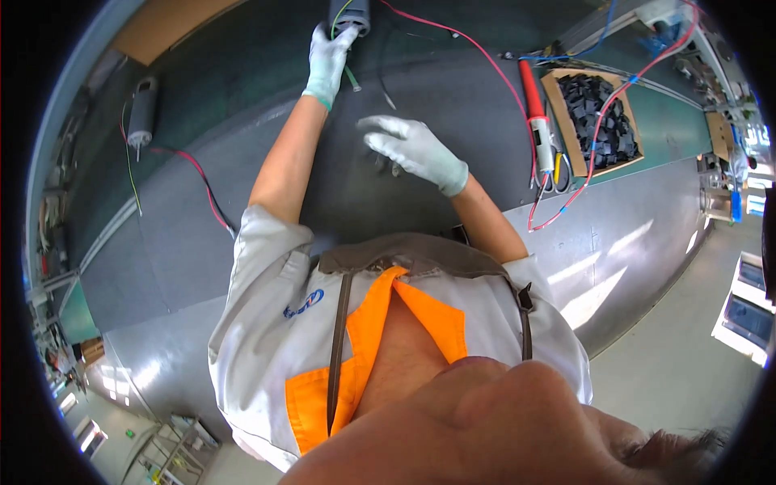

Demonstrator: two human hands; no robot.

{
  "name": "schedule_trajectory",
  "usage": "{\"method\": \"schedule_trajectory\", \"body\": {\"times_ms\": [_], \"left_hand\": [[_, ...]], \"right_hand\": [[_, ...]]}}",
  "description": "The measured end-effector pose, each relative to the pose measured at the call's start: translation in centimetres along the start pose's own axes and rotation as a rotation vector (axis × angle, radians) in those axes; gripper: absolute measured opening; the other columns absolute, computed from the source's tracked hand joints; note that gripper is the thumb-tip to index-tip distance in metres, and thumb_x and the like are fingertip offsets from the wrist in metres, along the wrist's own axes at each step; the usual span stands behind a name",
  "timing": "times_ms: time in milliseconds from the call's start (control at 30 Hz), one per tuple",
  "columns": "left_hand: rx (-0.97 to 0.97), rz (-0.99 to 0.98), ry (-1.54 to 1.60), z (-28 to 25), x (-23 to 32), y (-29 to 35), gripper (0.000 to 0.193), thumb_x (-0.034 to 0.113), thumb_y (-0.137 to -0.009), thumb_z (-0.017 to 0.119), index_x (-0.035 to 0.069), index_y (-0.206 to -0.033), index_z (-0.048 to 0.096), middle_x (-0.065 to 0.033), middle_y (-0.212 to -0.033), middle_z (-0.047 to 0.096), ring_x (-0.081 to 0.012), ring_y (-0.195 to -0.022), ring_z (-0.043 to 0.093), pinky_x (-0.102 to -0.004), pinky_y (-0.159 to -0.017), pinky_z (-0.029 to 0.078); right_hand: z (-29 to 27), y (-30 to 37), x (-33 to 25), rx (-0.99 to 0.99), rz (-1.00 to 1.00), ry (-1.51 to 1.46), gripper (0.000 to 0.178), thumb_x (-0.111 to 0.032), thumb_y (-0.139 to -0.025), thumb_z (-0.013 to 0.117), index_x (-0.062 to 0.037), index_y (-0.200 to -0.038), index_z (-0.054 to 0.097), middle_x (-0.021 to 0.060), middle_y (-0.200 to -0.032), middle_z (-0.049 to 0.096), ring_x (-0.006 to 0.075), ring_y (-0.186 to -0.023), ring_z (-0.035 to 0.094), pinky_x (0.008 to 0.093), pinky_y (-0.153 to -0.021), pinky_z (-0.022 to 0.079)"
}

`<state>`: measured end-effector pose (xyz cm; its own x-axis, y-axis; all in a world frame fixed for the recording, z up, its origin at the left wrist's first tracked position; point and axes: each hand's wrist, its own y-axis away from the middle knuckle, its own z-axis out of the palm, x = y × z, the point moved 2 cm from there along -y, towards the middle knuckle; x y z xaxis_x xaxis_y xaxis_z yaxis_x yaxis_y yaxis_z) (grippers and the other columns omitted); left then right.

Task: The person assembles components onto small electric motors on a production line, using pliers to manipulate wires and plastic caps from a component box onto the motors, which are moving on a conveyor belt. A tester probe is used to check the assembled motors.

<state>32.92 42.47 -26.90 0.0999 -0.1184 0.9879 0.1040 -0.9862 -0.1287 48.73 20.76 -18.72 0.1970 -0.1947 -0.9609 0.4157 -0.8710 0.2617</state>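
At the far edge of the bench, my left hand [326,63], in a white glove, closes its fingers at the near end of a grey cylindrical motor [356,16]. A green-yellow wire [353,78] runs past those fingers. The top of that motor is cut off by the picture's edge. Nearer to me, my gloved right hand [416,153] hovers over the dark mat with its fingers apart and slightly blurred. Small dark shapes show under its palm; I cannot make out what they are. A thin black wire [390,99] ends just beyond the right fingers.
Another grey motor [142,113] with wires stands at the left. On the right lie a red-and-white electric screwdriver [537,117] with its cable and a cardboard box [633,129] of small black parts. A red wire [485,52] crosses the far side of the dark mat [242,153].
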Motion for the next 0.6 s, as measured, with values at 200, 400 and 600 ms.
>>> {"method": "schedule_trajectory", "body": {"times_ms": [200, 400, 600], "left_hand": [[-0.261, -0.464, 0.664, -1.0, 2.4, 7.4, 0.046, 0.014, -0.098, 0.061, 0.0, -0.139, 0.047, -0.0122, -0.122, 0.065, -0.0245, -0.107, 0.066, -0.0413, -0.088, 0.057], [-0.398, -0.363, 0.533, -2.5, 5.7, 14.1, 0.044, 0.019, -0.102, 0.055, -0.001, -0.141, 0.048, -0.0104, -0.125, 0.063, -0.0225, -0.108, 0.065, -0.0372, -0.089, 0.056], [-0.235, -0.281, 0.403, -3.5, 8.0, 17.4, 0.056, 0.021, -0.102, 0.056, -0.005, -0.149, 0.04, -0.0168, -0.138, 0.056, -0.0189, -0.117, 0.06, -0.034, -0.097, 0.051]], "right_hand": [[-8.6, 0.7, 1.6, 0.621, -0.201, -0.07, 0.022, -0.018, -0.1, 0.066, -0.0068, -0.117, 0.072, -0.0039, -0.081, 0.066, 0.0018, -0.067, 0.058, 0.0209, -0.056, 0.05], [-19.2, -6.7, 0.7, 0.93, -0.407, 1.138, 0.06, -0.034, -0.088, 0.069, -0.0097, -0.141, 0.052, 0.0151, -0.133, 0.062, 0.0374, -0.125, 0.054, 0.0515, -0.105, 0.042], [-16.1, -13.6, 5.5, 0.722, -0.316, 1.1, 0.032, -0.027, -0.082, 0.067, -0.0116, -0.11, 0.071, 0.014, -0.102, 0.072, 0.0366, -0.102, 0.066, 0.0536, -0.094, 0.048]]}}
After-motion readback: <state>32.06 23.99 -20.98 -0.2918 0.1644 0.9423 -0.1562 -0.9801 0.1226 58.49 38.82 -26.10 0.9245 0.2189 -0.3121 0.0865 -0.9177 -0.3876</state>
